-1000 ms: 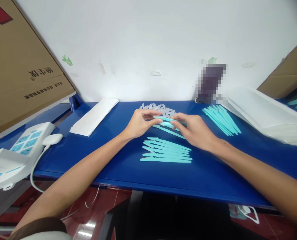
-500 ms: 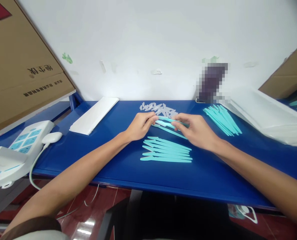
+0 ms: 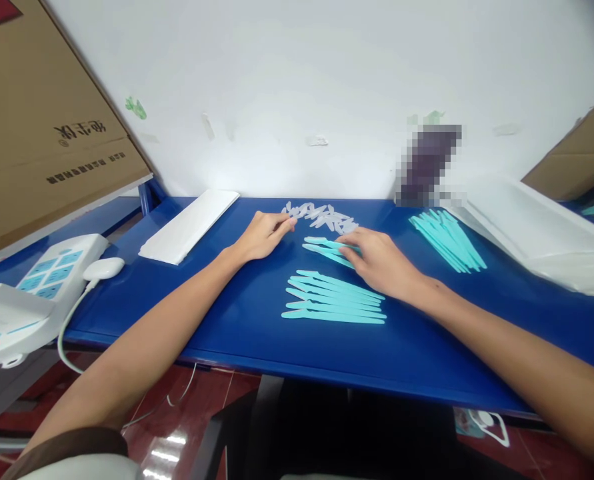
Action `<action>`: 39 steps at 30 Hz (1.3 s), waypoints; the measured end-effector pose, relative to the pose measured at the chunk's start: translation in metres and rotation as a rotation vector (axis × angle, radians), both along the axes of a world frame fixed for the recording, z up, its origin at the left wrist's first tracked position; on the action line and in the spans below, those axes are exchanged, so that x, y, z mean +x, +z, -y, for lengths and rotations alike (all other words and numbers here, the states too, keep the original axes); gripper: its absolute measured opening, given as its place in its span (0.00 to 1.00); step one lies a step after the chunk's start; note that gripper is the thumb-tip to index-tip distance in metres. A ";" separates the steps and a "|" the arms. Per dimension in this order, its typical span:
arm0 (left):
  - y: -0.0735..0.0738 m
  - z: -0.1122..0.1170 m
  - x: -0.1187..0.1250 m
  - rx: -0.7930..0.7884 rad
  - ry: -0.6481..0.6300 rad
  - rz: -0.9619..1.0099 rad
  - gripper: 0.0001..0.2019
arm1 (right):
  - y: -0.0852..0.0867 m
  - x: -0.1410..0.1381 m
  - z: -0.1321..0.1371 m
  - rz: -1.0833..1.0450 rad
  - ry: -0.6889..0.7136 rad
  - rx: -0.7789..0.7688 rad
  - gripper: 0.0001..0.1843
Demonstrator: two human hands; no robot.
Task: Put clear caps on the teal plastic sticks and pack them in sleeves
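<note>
Over the blue table (image 3: pixel 257 320), the left hand (image 3: pixel 263 235) has drawn away from the turquoise razor (image 3: pixel 321 241); its thumb and fingers nearly meet beside the translucent pieces (image 3: pixel 321 216), holding what, if anything, I cannot tell. The right hand (image 3: pixel 377 260) still grips the razor, beyond the laid-out row (image 3: pixel 347 303).

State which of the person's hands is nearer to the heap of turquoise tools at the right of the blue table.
Right. The right hand is left of the heap, apart from it; the left hand is farther left, by the translucent pieces.
</note>
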State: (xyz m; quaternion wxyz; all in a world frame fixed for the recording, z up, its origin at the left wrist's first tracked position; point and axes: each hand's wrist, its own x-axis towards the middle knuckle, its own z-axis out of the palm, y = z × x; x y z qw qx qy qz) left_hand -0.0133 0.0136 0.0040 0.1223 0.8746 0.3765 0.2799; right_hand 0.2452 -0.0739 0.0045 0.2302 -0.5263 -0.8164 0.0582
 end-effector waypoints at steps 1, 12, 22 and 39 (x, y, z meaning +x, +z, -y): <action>-0.001 -0.002 -0.001 -0.005 0.022 0.003 0.25 | -0.001 -0.001 0.000 0.019 -0.015 0.009 0.16; -0.013 -0.013 -0.002 0.067 0.173 -0.085 0.20 | 0.004 -0.004 0.004 0.188 -0.039 0.099 0.18; -0.014 -0.019 -0.006 -0.146 0.033 -0.351 0.29 | 0.024 0.005 0.026 0.104 0.183 -0.169 0.18; -0.012 -0.011 -0.002 0.018 0.104 -0.231 0.24 | 0.030 0.010 0.020 0.115 0.192 -0.477 0.10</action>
